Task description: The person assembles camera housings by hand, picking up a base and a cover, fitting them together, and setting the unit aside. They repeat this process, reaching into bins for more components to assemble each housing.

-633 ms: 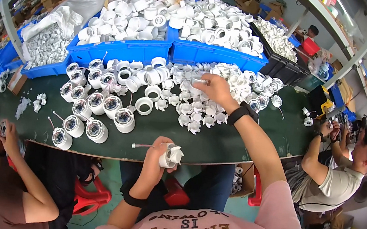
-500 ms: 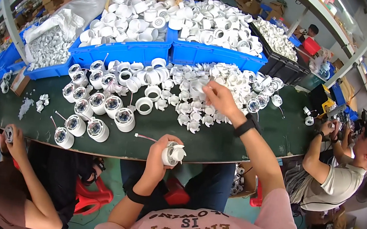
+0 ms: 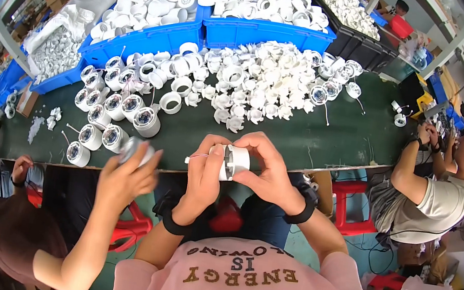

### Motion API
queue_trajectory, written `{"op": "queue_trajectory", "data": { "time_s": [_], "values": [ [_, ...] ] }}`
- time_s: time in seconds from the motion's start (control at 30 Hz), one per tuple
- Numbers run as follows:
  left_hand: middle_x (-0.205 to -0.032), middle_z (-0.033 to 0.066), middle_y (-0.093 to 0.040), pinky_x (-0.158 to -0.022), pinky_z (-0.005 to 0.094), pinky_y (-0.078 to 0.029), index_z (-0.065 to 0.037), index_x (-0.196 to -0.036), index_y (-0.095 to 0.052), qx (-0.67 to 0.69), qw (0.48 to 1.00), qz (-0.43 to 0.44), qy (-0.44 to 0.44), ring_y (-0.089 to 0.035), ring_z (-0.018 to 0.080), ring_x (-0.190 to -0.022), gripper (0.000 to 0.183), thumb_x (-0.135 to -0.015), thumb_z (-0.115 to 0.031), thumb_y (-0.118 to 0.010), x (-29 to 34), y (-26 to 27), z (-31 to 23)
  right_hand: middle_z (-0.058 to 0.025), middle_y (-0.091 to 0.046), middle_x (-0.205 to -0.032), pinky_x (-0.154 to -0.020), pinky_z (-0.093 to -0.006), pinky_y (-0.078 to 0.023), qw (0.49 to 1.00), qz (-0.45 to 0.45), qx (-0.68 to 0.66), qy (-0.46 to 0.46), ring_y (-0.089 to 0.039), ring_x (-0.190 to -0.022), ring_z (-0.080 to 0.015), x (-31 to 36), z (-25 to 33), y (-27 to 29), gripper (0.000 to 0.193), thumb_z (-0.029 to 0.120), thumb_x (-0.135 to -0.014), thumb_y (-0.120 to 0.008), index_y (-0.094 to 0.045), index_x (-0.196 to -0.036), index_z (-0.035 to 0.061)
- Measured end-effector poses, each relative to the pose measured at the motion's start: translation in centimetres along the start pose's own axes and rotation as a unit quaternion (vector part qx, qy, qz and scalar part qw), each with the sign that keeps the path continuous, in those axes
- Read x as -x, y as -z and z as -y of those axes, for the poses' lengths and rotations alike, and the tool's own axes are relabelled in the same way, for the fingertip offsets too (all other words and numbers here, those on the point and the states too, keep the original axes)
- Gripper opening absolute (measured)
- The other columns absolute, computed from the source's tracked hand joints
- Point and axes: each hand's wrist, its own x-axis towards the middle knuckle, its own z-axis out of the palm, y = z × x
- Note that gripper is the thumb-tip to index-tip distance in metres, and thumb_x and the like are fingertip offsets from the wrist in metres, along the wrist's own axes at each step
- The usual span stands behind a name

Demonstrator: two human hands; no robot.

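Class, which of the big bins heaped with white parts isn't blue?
The black bin at the right end of the row; the blue bins heaped alike stand to its left.

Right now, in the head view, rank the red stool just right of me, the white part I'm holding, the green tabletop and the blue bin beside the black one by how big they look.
Largest to smallest:
Green tabletop
Blue bin
Red stool, partly hidden
White part, partly covered
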Motion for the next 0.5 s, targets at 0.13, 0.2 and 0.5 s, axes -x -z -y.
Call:
{"op": "queue_trajectory", "data": {
  "time_s": [0.13,0.2,0.5],
  "values": [
    [-0.077,0.0051,-0.055,-0.059,0.0245,-0.037,0.003,-0.098,-0.057,0.000,1.000,0.028,0.004,-0.047,0.0087,-0.068,0.036,-0.097,-0.027,-0.037,1.0,-0.3,-0.8,-0.0082,-0.048,-0.111,-0.086,-0.0287,-0.044,0.976,-0.076,-0.196,-0.047,-0.052,-0.100,-0.0156,1.5,1.1,-1.3,0.043,0.020,-0.085,-0.071,-0.052,-0.118,-0.0003],
    [-0.078,0.0052,-0.055,-0.060,0.0248,-0.038,0.003,-0.099,-0.056,-0.027,0.999,0.009,-0.016,-0.048,0.0093,-0.069,0.037,-0.098,-0.028,-0.035,1.3,-0.4,-1.1,-0.0084,-0.047,-0.112,-0.087,-0.0290,-0.044,0.995,-0.083,-0.062,-0.010,-0.052,-0.099,-0.0162,1.8,1.4,-0.8,0.044,0.019,-0.085,-0.070,-0.051,-0.119,-0.0005],
    [-0.085,0.0110,-0.059,-0.067,0.0281,-0.041,0.004,-0.101,-0.056,-0.064,0.997,0.024,-0.044,-0.053,0.0154,-0.075,0.037,-0.097,-0.026,-0.034,2.4,-1.1,-1.0,-0.0077,-0.047,-0.110,-0.089,-0.0298,-0.044,0.984,-0.090,-0.117,-0.104,-0.052,-0.102,-0.0161,2.8,2.4,-1.5,0.038,0.015,-0.087,-0.067,-0.051,-0.118,-0.0011]
  ]
}}
